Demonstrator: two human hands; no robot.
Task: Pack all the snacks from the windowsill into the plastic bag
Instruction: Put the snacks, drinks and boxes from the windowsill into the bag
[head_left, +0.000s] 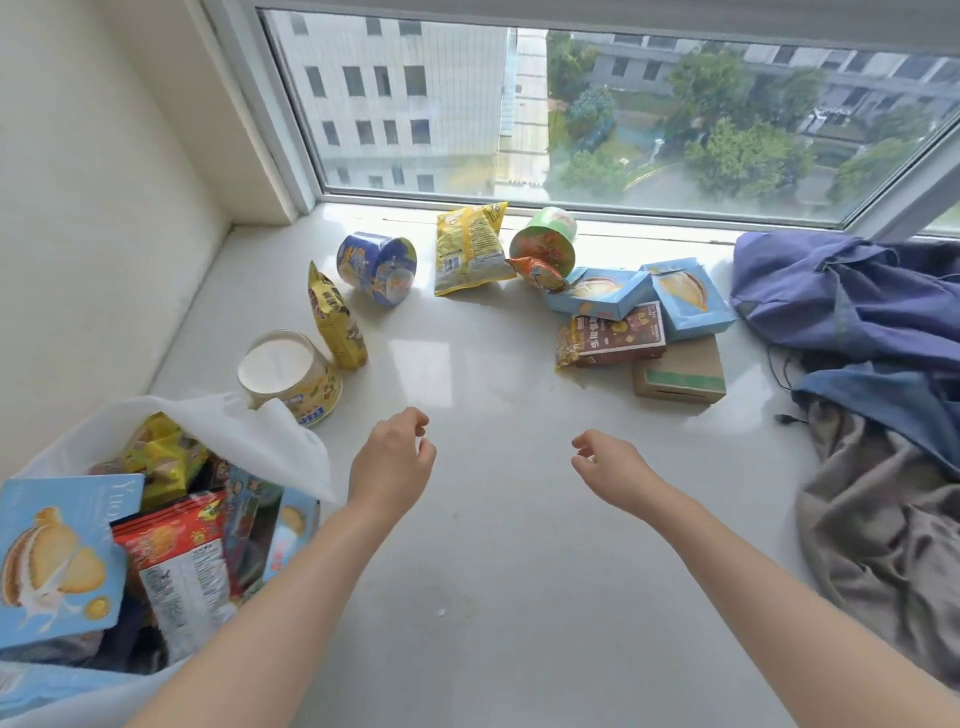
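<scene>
Snacks (470, 249) ring the windowsill's (467, 597) far and left edges around its open middle

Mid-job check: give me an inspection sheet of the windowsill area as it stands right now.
Surface: windowsill, pale and glossy.
Job's things: plastic bag at lower left, holding packets and boxes; unpacked on the sill are a blue cup, yellow bag, green cup, blue box, cardboard box and others.
Clutter: purple cloth and grey cloth at right.
Hands: left hand and right hand empty, fingers loosely curled.
Cables: thin dark cord beside the cloths.
Surroundings: window behind, wall at left.
</scene>
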